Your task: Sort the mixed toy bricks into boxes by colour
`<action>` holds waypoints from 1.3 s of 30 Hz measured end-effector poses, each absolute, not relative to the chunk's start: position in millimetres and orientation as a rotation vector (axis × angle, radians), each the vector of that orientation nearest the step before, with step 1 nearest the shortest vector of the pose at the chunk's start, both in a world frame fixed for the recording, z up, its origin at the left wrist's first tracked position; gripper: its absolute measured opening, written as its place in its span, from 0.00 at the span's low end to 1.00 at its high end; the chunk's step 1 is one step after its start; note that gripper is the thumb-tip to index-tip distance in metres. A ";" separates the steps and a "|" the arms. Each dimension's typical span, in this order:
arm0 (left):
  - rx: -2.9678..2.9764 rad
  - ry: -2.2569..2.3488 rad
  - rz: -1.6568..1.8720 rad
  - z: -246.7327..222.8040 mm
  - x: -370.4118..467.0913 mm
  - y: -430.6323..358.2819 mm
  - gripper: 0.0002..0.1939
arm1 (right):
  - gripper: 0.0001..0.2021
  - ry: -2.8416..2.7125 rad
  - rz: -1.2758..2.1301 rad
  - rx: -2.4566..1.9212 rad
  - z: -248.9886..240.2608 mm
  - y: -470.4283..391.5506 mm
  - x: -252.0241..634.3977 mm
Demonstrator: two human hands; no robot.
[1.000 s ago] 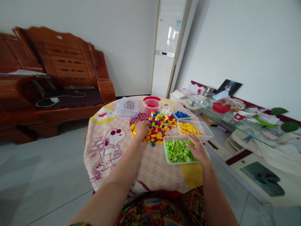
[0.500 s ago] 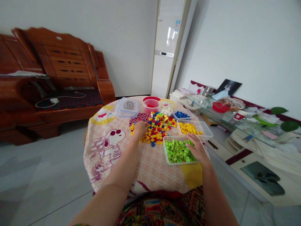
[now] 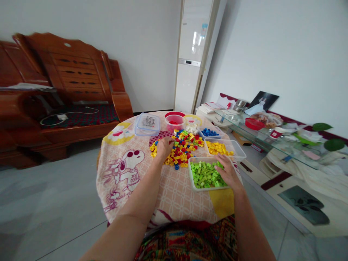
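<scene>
My left hand (image 3: 164, 148) is over the left side of a mixed pile of toy building bricks (image 3: 181, 156), mostly yellow, red and blue. Its thumb and fingers are drawn together at the pile; whatever they may hold is too small to make out. My right hand (image 3: 227, 170) lies with fingers stretched over the right rim of a clear box of green bricks (image 3: 206, 174), holding nothing. Just behind that box is a clear box of yellow bricks (image 3: 219, 148). Farther back stand a box of blue bricks (image 3: 210, 133) and a round tub with red bricks (image 3: 174, 122).
White bricks (image 3: 191, 128) lie behind the pile. Clear lids (image 3: 147, 124) rest at the table's back left. A patterned cloth (image 3: 176, 195) covers the round table. To the right is a cluttered glass-topped stand (image 3: 274, 145); a wooden bench (image 3: 78, 76) is at left.
My left hand has shifted slightly up and to the right over the pile, its fingertips staying drawn together. My right hand stays on the green bricks' box.
</scene>
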State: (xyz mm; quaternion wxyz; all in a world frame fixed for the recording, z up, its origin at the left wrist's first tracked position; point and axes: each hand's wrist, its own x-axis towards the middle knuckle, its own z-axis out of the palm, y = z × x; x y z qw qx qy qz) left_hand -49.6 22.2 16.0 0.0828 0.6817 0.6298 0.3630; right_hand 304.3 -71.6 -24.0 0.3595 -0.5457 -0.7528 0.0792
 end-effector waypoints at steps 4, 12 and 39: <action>2.105 1.612 1.223 19.7 -27.3 15.0 0.15 | 0.25 -1.947 0.194 -1.401 -24.1 -71.4 304.4; 2.418 0.839 1.154 13.0 40.5 -14.4 0.12 | 0.26 -1.952 0.199 -1.411 -23.6 -72.3 304.5; 2.224 1.930 0.750 -4.6 -18.3 31.3 0.20 | 0.25 -1.964 0.173 -1.398 -26.9 -70.3 306.6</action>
